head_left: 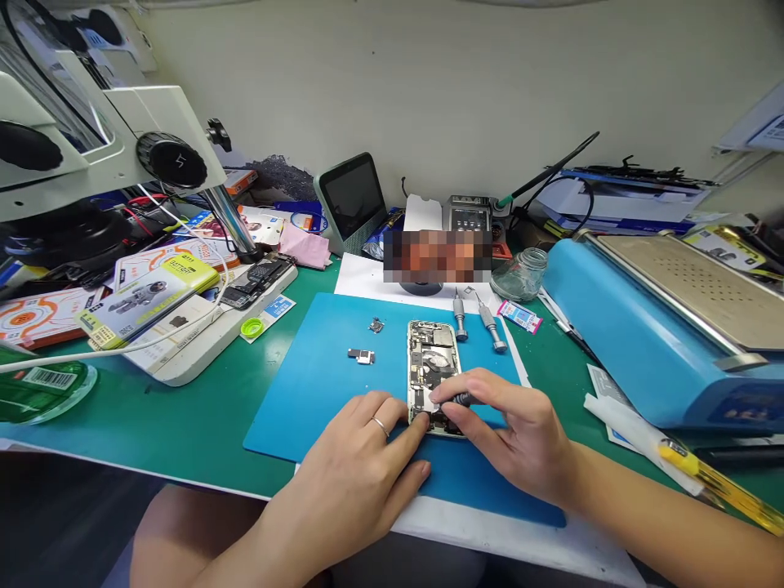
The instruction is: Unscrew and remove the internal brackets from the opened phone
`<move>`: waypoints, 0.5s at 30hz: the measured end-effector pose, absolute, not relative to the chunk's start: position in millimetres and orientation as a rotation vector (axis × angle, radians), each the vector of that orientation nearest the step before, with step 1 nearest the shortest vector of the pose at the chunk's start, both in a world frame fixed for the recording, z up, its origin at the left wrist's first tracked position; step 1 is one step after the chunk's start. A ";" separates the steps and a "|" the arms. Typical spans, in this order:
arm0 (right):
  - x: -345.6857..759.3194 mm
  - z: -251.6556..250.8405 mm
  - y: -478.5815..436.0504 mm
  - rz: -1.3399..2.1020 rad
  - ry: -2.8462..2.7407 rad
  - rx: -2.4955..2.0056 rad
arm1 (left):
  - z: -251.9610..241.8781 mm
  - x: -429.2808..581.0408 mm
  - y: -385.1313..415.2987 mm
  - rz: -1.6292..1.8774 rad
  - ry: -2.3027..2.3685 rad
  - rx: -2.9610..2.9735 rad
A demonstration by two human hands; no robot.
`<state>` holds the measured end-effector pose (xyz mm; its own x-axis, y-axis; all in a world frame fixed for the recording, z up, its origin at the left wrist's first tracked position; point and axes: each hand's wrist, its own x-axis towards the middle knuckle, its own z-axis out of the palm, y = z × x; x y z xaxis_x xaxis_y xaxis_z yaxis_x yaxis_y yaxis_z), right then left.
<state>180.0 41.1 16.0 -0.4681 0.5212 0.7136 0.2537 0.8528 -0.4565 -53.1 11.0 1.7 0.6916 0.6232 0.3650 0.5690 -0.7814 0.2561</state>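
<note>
An opened phone lies on a blue mat, its inner parts showing. My right hand pinches a short dark tool over the phone's lower half; the tool's tip is too small to make out. My left hand, with a ring on one finger, rests at the phone's lower left edge, fingers apart, a fingertip touching the lower end. Left of the phone lie a small metal-and-black part and a tiny part. Two grey screwdrivers lie at its upper right.
A microscope stands at the left above boxes and another opened phone. Behind the mat are a smart display and a glass jar. A blue machine and a yellow cutter are at the right.
</note>
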 end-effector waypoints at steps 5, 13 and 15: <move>175.4 13.3 43.2 0.318 -2.049 -0.576 | 1.8 -52.8 12.1 0.698 0.969 2.813; 171.7 15.2 44.7 0.234 -2.081 -0.554 | 1.4 -50.1 12.3 0.757 0.943 2.869; 172.0 16.2 45.5 0.240 -2.085 -0.555 | 1.9 -49.7 12.4 0.761 0.944 2.874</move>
<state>172.0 45.5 16.2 -0.4627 0.4756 0.7482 0.2933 0.8785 -0.3771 -49.7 12.4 1.9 0.6979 0.5630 0.4427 0.5519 -0.8167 0.1684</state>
